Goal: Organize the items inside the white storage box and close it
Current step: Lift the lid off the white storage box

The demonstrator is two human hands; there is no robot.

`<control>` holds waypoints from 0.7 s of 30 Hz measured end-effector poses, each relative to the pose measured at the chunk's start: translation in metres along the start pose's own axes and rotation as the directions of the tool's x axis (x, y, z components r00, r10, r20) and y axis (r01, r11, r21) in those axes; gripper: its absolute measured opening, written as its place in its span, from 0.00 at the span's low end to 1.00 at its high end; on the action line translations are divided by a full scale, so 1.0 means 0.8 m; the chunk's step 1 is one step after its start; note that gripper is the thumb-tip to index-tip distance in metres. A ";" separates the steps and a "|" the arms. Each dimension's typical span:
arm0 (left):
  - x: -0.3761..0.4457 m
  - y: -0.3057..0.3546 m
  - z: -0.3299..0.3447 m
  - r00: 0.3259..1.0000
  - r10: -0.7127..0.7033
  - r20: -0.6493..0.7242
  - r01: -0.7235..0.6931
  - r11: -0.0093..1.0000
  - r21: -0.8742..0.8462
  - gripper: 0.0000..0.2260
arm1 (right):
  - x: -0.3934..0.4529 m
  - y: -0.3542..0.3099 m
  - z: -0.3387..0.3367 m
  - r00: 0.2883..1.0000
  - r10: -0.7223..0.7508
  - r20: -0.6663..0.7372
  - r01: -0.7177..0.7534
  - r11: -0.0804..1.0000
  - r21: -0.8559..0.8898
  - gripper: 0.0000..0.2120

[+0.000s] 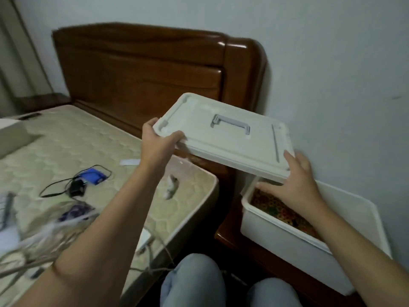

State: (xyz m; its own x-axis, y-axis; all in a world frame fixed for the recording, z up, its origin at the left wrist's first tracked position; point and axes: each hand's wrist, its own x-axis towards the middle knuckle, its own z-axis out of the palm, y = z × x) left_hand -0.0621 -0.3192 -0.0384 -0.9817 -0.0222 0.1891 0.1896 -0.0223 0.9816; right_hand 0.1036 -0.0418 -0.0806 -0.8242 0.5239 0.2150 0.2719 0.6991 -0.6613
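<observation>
- The white storage box stands on a low wooden stand beside the bed, close to the wall, at the person's right side. It is open, and inside I see something with a colourful pattern, too dark to name.
- The lid is in the air, above the far end of the box and partly over the gap between box and bed. It is tilted – the left end is higher, the right end hangs lower toward the box.
- The left hand grips the left short edge of the lid, thumb on top and fingers under it.
- The right hand holds the right near corner, fingers spread on top and the thumb below the rim.
- The grey handle lies flat in the middle of the lid top.
- The important relation: the long axis of the lid runs from left to right between the hands, and the box is below and nearer to the person, on the right-hand side. So the right hand is the closer one to the box.
- I judge that closing needs the lid brought nearer, made level and lined up with the box rim.
- Cables and small devices are scattered on the bed – they look not yet packed.
</observation>
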 end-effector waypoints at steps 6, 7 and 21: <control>-0.024 0.071 -0.216 0.889 0.319 -0.328 -0.288 0.947 0.140 0.35 | -0.005 -0.160 0.141 0.926 -0.373 -0.056 0.377 0.920 0.104 0.19; -0.034 0.083 -0.252 0.866 0.355 -0.353 -0.326 0.935 0.142 0.37 | -0.013 -0.191 0.164 0.910 -0.412 -0.039 0.413 0.898 0.153 0.17; -0.251 -0.057 -0.566 0.389 -0.430 -0.815 0.329 0.891 -0.313 0.34 | -0.210 -0.483 0.383 0.325 -0.255 0.911 -0.574 0.712 0.404 0.15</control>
State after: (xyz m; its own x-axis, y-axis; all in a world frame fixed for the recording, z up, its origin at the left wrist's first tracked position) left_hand 0.1346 -0.7665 -0.1329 -0.4490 -0.8132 -0.3702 -0.1489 -0.3404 0.9284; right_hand -0.0149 -0.5490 -0.0814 -0.7893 -0.4517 -0.4158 0.4659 0.0004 -0.8848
